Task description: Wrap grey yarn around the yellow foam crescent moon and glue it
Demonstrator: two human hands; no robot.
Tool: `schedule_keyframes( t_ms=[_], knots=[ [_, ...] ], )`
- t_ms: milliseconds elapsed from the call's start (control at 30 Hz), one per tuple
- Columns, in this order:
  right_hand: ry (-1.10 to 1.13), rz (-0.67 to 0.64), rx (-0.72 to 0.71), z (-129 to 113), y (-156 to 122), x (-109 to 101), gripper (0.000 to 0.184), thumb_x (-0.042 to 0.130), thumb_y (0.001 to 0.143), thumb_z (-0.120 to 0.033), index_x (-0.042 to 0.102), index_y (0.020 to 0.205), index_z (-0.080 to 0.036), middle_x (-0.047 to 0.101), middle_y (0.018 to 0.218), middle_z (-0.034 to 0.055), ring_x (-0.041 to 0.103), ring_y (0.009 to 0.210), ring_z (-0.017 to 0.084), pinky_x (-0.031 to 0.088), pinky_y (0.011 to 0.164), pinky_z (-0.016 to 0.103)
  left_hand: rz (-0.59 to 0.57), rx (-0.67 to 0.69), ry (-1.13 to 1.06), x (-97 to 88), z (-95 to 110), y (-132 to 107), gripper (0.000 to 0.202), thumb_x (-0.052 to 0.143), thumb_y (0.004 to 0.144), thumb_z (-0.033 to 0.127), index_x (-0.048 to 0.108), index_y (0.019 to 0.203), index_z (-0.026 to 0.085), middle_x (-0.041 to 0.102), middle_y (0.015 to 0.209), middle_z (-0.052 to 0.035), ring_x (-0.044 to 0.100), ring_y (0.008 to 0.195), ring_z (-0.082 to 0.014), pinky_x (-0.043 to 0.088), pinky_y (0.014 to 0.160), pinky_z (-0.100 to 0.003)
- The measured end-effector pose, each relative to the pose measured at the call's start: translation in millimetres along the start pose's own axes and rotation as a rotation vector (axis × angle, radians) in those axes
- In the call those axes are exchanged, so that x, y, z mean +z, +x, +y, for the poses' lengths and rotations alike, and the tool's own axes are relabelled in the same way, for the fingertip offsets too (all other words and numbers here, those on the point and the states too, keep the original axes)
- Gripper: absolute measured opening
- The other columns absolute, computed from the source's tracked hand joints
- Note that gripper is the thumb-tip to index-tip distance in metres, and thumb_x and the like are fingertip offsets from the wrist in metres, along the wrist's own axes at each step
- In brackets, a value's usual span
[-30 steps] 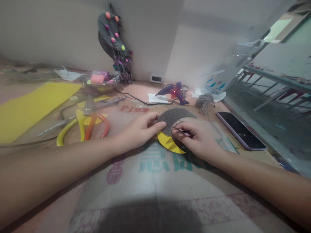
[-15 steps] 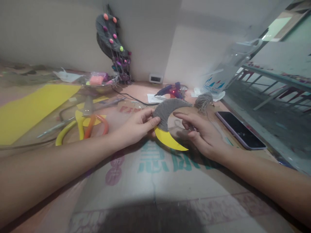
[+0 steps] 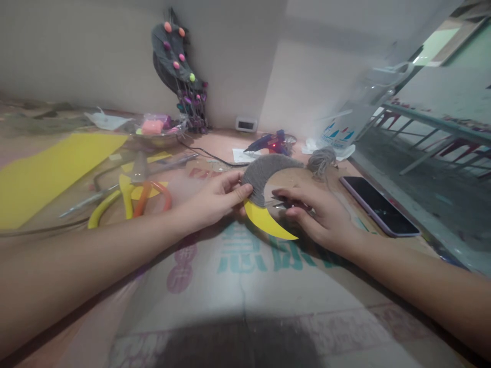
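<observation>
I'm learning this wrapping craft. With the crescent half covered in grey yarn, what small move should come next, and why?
Probably the right hand should draw its strand snug beside the grey wrapping: the left hand pins the crescent at that edge, and the yellow tip below is bare.

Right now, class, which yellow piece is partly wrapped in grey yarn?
The yellow crescent pinched in the left hand: grey yarn covers its upper part. The large yellow sheet at far left lies bare.
</observation>
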State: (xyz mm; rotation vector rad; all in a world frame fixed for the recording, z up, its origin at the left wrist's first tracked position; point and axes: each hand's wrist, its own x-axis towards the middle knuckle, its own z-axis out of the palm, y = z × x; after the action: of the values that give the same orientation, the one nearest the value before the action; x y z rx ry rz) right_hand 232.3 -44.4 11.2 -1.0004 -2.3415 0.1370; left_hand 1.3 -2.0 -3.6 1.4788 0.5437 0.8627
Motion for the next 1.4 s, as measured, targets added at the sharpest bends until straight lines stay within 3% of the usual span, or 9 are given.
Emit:
schedule_keyframes(
  t_ms=[233,400,600,900,1400],
  knots=[
    [-0.02,0.047,-0.041,1.7,0.4,2.1,0.02,0.052,0.094,-0.027,0.065,0.107,-0.02,0.066,0.085,0.0058,0.06,0.076,0.018,0.044,0.067,0.031,-0.022,0.004,0.008,-0.7,-0.9,0.7,0.026,0.061,0.086,0.04,0.057,0.099,0.017,0.055,0.067,0.0038,0.05,0.052,-0.0069,0.038,0.048,-0.018],
    [-0.024,0.0,-0.034,-1.4,1.4,1.5,0.018,0.05,0.094,-0.024,0.065,0.102,-0.018,0.066,0.082,0.0054,0.06,0.076,0.018,0.043,0.067,0.029,-0.034,0.003,-0.002,0.0,0.1,0.6,0.027,0.062,0.085,0.041,0.057,0.097,0.017,0.054,0.068,0.0039,0.049,0.053,-0.0065,0.038,0.048,-0.018],
    [-0.026,-0.009,-0.02,-2.9,1.6,1.1,0.018,0.052,0.094,-0.027,0.065,0.102,-0.018,0.066,0.081,0.0048,0.059,0.074,0.017,0.042,0.065,0.029,-0.031,0.004,-0.007,0.6,1.0,0.7,0.026,0.064,0.084,0.041,0.055,0.089,0.017,0.053,0.068,0.0047,0.047,0.052,-0.006,0.038,0.049,-0.019],
    [-0.018,0.013,-0.017,-2.6,1.6,1.9,0.017,0.055,0.091,-0.021,0.066,0.103,-0.016,0.067,0.084,0.0052,0.06,0.076,0.016,0.043,0.068,0.028,-0.031,0.004,0.027,1.1,1.3,1.6,0.024,0.061,0.085,0.038,0.054,0.089,0.016,0.053,0.067,0.0045,0.049,0.052,-0.0061,0.037,0.047,-0.018],
    [-0.051,-0.021,-0.043,-3.3,2.5,1.3,0.019,0.053,0.093,-0.024,0.066,0.101,-0.014,0.067,0.083,0.0063,0.059,0.076,0.016,0.042,0.068,0.028,-0.04,0.012,0.015,-0.2,-0.7,1.5,0.021,0.061,0.086,0.036,0.054,0.088,0.016,0.052,0.067,0.0049,0.047,0.051,-0.0053,0.037,0.047,-0.017]
  ],
)
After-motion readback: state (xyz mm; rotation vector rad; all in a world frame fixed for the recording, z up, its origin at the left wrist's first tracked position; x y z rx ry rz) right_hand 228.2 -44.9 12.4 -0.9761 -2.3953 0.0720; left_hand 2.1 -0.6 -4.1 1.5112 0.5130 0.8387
